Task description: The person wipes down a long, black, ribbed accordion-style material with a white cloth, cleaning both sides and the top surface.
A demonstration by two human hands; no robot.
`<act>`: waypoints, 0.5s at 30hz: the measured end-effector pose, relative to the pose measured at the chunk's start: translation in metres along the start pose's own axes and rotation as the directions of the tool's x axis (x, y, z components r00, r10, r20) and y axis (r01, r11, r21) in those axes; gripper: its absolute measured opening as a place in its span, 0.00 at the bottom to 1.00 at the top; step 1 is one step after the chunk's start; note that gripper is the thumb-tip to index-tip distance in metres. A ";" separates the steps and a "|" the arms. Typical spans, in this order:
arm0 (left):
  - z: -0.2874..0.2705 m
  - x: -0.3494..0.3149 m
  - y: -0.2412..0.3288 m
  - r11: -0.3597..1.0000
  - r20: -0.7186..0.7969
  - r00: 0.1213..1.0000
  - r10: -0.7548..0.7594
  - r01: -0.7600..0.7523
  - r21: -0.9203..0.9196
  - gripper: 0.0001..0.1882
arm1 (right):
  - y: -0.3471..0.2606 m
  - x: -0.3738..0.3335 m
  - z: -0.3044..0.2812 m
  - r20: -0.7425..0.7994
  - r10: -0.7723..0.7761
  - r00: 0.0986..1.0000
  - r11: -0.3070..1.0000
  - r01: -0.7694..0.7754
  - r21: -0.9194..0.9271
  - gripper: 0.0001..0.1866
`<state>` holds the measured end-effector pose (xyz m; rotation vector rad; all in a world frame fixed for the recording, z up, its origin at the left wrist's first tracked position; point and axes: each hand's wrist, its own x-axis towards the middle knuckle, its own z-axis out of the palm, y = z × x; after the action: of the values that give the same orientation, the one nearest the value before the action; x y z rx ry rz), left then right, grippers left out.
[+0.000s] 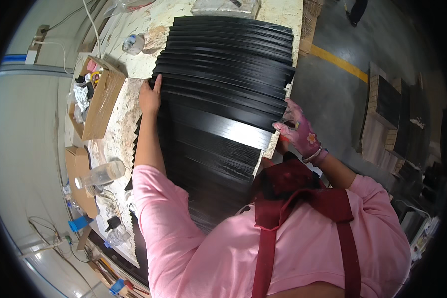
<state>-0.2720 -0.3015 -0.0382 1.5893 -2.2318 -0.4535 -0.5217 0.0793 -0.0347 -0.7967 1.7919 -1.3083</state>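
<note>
Long black planks lie side by side across the worktable, the far ones tilted and overlapping in ridges. Nearer to me, flat black planks show a wood-grain surface, and one of them catches a bright glare. At the left end of a plank in the ridged row, my bare left hand grips the edge, its thumb on top and the other fingers partly hidden. My right hand, in a pink flowered glove, closes its fingers around a plank's right end. My body hides part of the nearest planks.
A cardboard box of rags and a clear jar stand on the table's left side. Nearby lies a plastic bottle. Beyond the right edge, plank stacks stand on the floor; a person's foot shows farther off.
</note>
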 end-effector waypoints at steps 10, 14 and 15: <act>0.002 0.020 -0.008 0.983 -0.072 0.992 -0.107 0.094 -0.155 0.39 | -0.007 0.001 0.023 -0.042 -0.102 0.994 0.990 0.106 0.094 0.40; 0.009 0.019 -0.014 0.987 -0.075 0.995 -0.061 0.049 -0.153 0.38 | -0.011 -0.003 0.019 -0.057 -0.127 0.990 0.983 0.118 -0.142 0.39; 0.010 0.021 -0.015 0.991 -0.064 0.997 -0.046 0.038 -0.125 0.38 | -0.012 -0.004 0.020 -0.065 -0.119 0.991 0.984 0.108 -0.142 0.39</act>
<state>-0.2700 -0.3253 -0.0515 1.5672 -2.0821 -0.5314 -0.5024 0.0692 -0.0256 -0.9502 1.9366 -1.3114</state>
